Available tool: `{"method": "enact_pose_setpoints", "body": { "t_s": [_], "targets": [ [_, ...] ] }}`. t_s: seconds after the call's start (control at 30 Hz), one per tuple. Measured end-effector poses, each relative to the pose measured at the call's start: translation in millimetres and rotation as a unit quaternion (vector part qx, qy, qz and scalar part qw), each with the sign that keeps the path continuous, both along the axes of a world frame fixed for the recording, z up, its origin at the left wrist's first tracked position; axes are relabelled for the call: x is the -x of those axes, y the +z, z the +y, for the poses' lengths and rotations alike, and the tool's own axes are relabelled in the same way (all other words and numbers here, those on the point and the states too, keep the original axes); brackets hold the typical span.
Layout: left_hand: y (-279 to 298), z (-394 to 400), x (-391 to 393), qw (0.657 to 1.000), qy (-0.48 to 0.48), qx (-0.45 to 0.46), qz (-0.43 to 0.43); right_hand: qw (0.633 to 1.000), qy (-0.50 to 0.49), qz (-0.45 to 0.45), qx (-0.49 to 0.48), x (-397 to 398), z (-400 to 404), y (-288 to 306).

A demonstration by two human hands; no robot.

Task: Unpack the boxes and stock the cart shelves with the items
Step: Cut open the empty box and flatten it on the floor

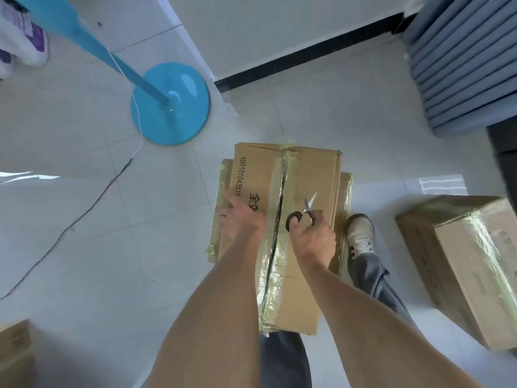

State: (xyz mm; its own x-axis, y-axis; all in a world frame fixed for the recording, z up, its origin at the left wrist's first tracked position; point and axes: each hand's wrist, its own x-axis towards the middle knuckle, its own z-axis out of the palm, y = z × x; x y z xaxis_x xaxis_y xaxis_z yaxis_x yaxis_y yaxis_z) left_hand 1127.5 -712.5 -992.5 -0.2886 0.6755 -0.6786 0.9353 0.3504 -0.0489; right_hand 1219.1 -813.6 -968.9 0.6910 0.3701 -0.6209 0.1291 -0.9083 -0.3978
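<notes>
Resting flat on the left flap of a brown cardboard box (305,175) sealed with yellowish clear tape, the left hand (240,217) has its fingers spread and relaxed, pressing the lid without closing round anything. The right hand (312,236) has its grip closed on a small pair of black-handled scissors (302,212): fingers are curled through and round the dark loops, and the bright blades point up and away over the right flap, nearly together. This box sits on the pale tiled floor (98,219), on top of another taped carton whose edges show beneath it. Its centre seam is split open along most of its length, the tape wrinkled on both sides, with black printed digits on the left flap. A second taped cardboard box (470,267) stands to the right, and a blue round fan base (170,105) lies beyond.
</notes>
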Motion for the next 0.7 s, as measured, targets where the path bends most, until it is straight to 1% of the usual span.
{"method": "enact_pose_setpoints", "body": {
  "t_s": [0.03, 0.07, 0.13, 0.17, 0.27, 0.33, 0.4, 0.47, 0.57, 0.63, 0.7],
  "targets": [
    [2, 1, 6, 1.000, 0.005, -0.006, -0.021, 0.996, 0.001, 0.070, -0.047, 8, 1, 1],
    [5, 2, 12, 0.999, -0.002, -0.018, -0.038, 0.989, -0.014, 0.128, -0.071, 13, 7, 1],
    [10, 5, 26, 0.996, -0.029, -0.056, -0.064, 0.966, -0.102, 0.221, -0.081, 21, 20, -2],
    [11, 9, 32, 0.994, -0.039, -0.072, -0.070, 0.956, -0.141, 0.243, -0.087, 23, 27, -5],
    [8, 31, 42, 0.991, -0.033, -0.096, -0.083, 0.944, -0.181, 0.253, -0.109, 25, 44, -13],
    [4, 46, 39, 0.988, -0.033, -0.112, -0.097, 0.942, -0.200, 0.243, -0.116, 27, 52, -18],
    [2, 56, 32, 0.984, -0.051, -0.135, -0.106, 0.937, -0.236, 0.224, -0.128, 26, 60, -24],
    [-1, 62, 23, 0.980, -0.070, -0.141, -0.122, 0.927, -0.258, 0.237, -0.132, 19, 63, -31],
    [-2, 67, 18, 0.978, -0.087, -0.148, -0.120, 0.922, -0.261, 0.266, -0.109, 8, 63, -33],
    [-2, 66, 18, 0.979, -0.070, -0.145, -0.122, 0.924, -0.266, 0.255, -0.103, 6, 61, -32],
    [-3, 59, 18, 0.981, -0.056, -0.143, -0.119, 0.933, -0.250, 0.235, -0.104, 4, 64, -34]
  ]
}}
